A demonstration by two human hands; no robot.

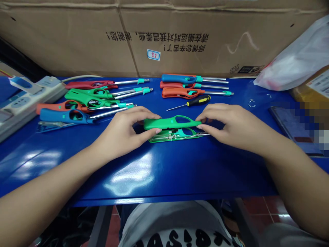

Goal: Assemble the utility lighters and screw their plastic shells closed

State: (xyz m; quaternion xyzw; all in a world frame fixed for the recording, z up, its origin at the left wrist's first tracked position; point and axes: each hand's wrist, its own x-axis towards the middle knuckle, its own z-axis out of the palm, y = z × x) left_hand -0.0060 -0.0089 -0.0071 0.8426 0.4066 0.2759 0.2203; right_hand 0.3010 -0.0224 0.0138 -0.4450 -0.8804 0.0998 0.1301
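Between my hands is a green lighter shell half (164, 123), its outer face up and a finger loop at its right part. My left hand (128, 128) pinches its left end between thumb and fingers. The thumb and fingers of my right hand (222, 121) close on its right tip. Just below and nearer to me lies the other green half of the lighter (160, 138), opened, with wires, a teal trigger and a metal rod showing inside. The two halves are apart, though the upper one partly overlaps the lower.
Several long-nosed lighters (87, 92) lie at the left, and 3 more (180, 92) at the back. A black and yellow screwdriver (199, 101) lies behind my hands. A power strip (33, 97), a cardboard box (164, 41) and a plastic bag (290, 58) edge the blue table (180, 171).
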